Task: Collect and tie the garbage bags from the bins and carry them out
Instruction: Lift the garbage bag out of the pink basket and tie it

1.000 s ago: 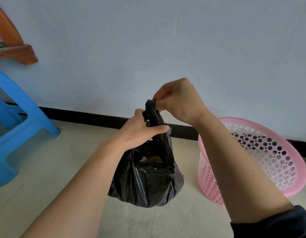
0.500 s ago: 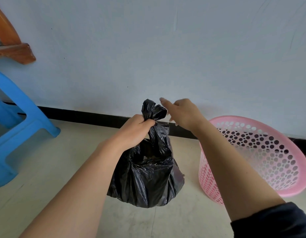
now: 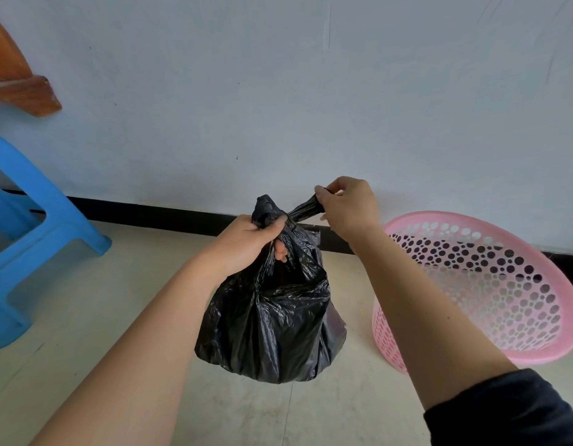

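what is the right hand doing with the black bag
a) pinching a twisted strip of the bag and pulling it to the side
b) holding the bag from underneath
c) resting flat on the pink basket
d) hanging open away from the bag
a: the right hand pinches a twisted strip of the black garbage bag, stretched taut sideways from the neck, which the left hand grips.

bags: I count just 1 tbh, the black bag point(image 3: 272, 317) | bins: 1, pink bin point(image 3: 520, 300) | stools: 1 blue stool point(image 3: 37, 220) | wood bits: 1 brown wood bit point(image 3: 21, 94), can't tell what it's off | hands: 2, both mine, left hand point(image 3: 246, 243) + right hand point(image 3: 349, 207) | sleeves: 1 dark sleeve point(image 3: 503, 410)
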Available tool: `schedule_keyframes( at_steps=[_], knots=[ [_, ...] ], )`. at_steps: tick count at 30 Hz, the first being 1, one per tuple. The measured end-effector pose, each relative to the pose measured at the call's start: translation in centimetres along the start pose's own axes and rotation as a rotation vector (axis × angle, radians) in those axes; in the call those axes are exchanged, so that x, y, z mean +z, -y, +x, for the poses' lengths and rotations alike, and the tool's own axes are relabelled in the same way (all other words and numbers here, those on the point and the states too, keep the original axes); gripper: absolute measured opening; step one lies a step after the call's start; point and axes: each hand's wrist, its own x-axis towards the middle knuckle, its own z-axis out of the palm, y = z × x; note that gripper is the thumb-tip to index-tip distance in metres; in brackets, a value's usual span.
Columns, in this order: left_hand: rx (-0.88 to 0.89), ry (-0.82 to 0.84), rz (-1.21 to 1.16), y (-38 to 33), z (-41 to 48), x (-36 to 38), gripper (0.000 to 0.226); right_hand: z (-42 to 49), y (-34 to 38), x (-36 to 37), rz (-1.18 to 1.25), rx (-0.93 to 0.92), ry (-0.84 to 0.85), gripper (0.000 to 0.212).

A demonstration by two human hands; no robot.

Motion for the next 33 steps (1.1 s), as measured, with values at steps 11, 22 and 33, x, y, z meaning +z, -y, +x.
schedule_keyframes(
  at_steps=[11, 22, 33],
  knots=[
    [-0.143, -0.149, -0.418, 0.8, -0.4, -0.5, 0.016, -1.4, 0.8, -1.4, -0.122, 0.171, 0.697, 0.011],
    [-0.180, -0.193, -0.239, 0.8, -0.1, -0.9, 0.019, -0.9, -1.6, 1.3, -0.278, -0.108, 0.484, 0.031],
    [-0.119, -0.141, -0.045, 0.1, -0.3, -0.9, 0.027, -1.3, -3.9, 2.7, -0.091, -0.144, 0.543, 0.019]
  ],
)
